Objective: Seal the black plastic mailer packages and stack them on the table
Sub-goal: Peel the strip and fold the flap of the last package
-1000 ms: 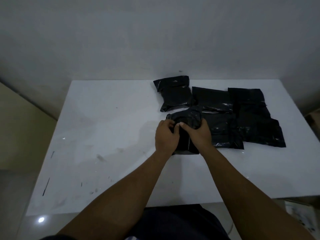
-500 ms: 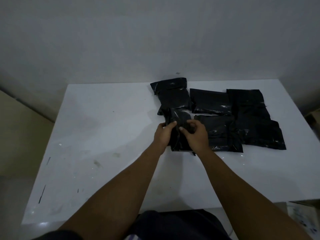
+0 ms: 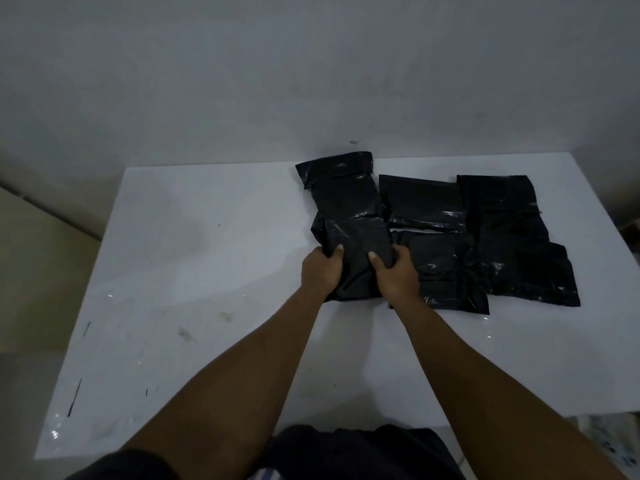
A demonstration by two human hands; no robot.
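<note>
Head view: both hands grip one black mailer (image 3: 356, 251) near the middle of the white surface (image 3: 207, 244). The left hand (image 3: 319, 271) holds its left side with the thumb curled over the top face. The right hand (image 3: 396, 277) holds the right side the same way, thumb on top and fingers wrapped round the edge. The near end of this black mailer seems to rest on the surface, while its far end overlaps a second mailer (image 3: 341, 188) that reaches the far edge. A third mailer (image 3: 446, 268) lies flat just beside the right hand. Beyond it sits a fourth mailer (image 3: 422, 202). Toward the right edge, a far-right mailer (image 3: 498, 206) and a near-right mailer (image 3: 526, 271) overlap each other. Dark scuffs mark the surface near its left edge and near-left corner.
</note>
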